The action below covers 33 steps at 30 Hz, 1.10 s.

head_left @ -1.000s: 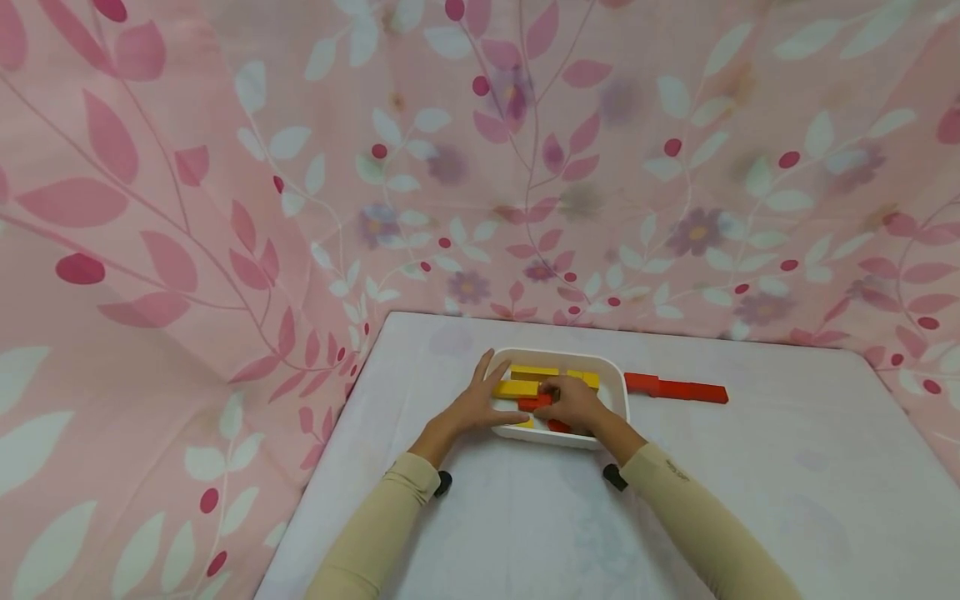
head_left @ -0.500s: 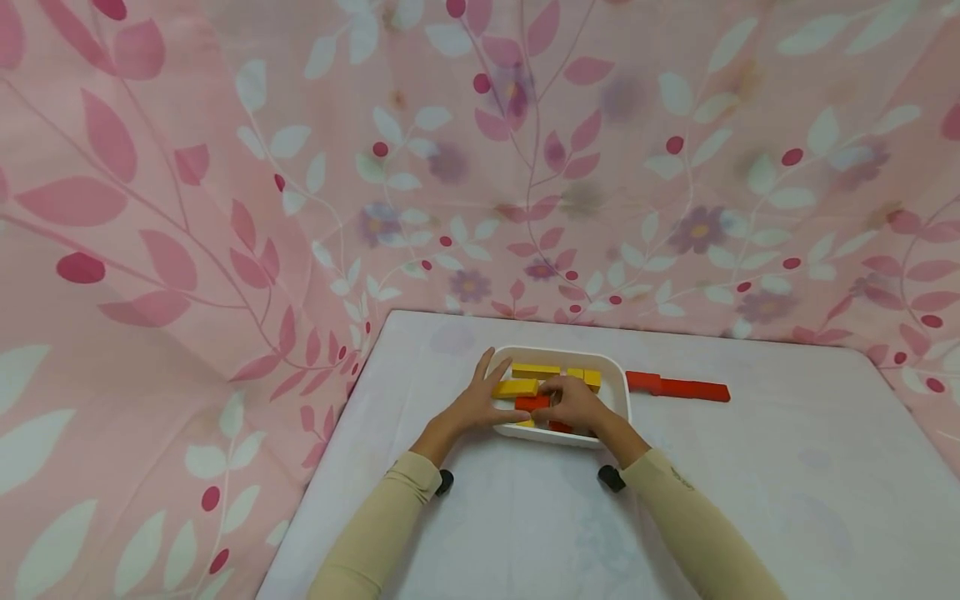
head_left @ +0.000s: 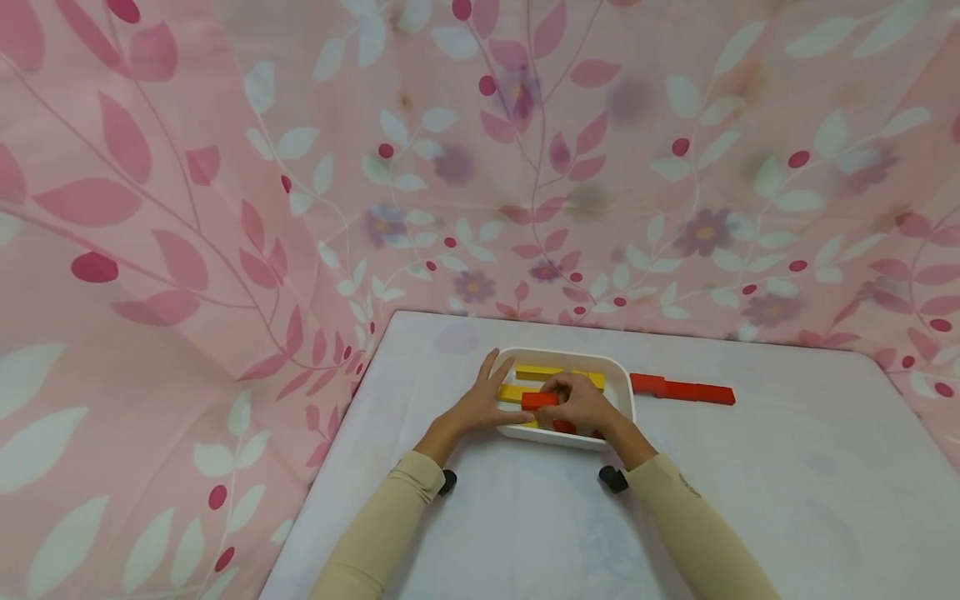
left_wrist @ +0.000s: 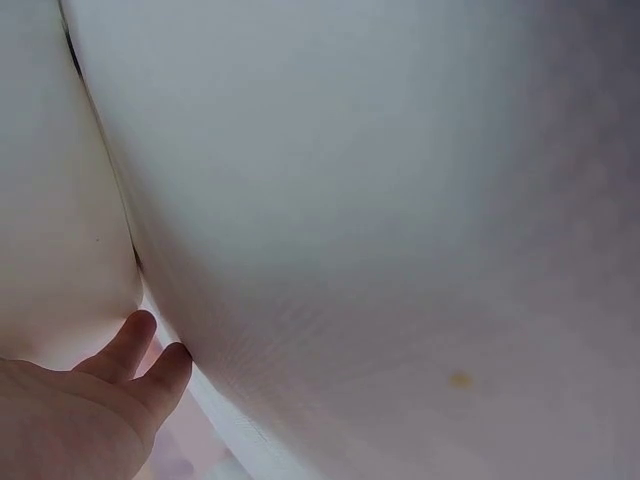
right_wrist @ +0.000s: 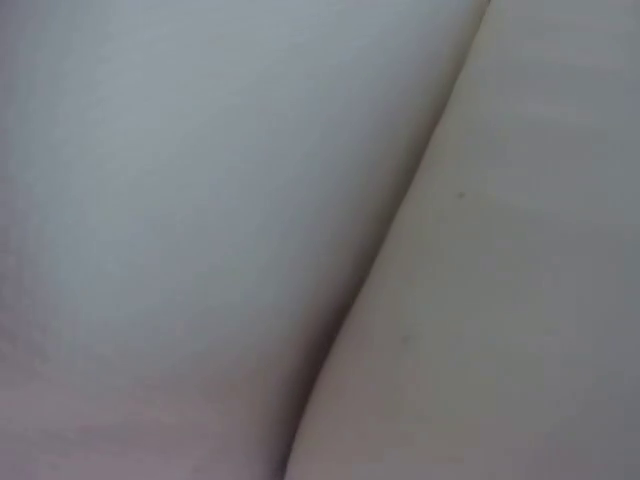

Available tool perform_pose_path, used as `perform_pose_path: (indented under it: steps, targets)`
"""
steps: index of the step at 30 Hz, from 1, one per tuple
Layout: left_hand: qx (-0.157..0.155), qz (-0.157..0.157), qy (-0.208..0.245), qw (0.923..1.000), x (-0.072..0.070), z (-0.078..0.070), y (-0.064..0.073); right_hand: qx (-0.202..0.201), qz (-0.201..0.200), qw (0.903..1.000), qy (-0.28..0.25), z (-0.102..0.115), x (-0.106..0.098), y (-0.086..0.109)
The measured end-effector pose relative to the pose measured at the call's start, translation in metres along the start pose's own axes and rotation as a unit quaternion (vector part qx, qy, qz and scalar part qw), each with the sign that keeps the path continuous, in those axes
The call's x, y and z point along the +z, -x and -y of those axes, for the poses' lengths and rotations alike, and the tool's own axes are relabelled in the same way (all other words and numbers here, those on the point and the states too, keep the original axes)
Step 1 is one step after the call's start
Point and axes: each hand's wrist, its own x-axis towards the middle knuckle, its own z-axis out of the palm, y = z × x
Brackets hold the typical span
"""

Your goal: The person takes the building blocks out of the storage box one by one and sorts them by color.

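Note:
A shallow white tray [head_left: 628,400] with several yellow and red blocks in it lies on the table. My right hand [head_left: 583,406] reaches over its right half, pinching a red block [head_left: 538,401] above the tray's middle. At the left rim is my left hand [head_left: 477,407], fingers spread and thumb stretched across the near left corner. Beside its fingers, a yellow block [head_left: 512,392] is partly covered by the held red one. Another yellow block [head_left: 534,372] lies along the far wall. In the left wrist view, two extended fingers [left_wrist: 165,380] show; the right wrist view shows no fingers.
Red blocks [head_left: 686,390] form a line on the white-covered table [head_left: 712,483], right of the tray. Pink floral cloth [head_left: 600,208] hangs behind and to the left. Under my right palm another red block [head_left: 564,427] shows near the tray's front wall.
The red block in my right hand has come up a little and now overlaps the yellow block by my left hand. That yellow block appears lower. The left hand stays put.

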Motion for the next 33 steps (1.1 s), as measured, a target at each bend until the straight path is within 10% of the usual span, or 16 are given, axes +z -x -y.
perform_pose_path:
  steps: [33]
  targets:
    - [-0.005, 0.0, -0.021, 0.9998, -0.001, -0.002, 0.0, -0.061, -0.032, 0.9893, 0.129, 0.005, -0.073, 0.057]
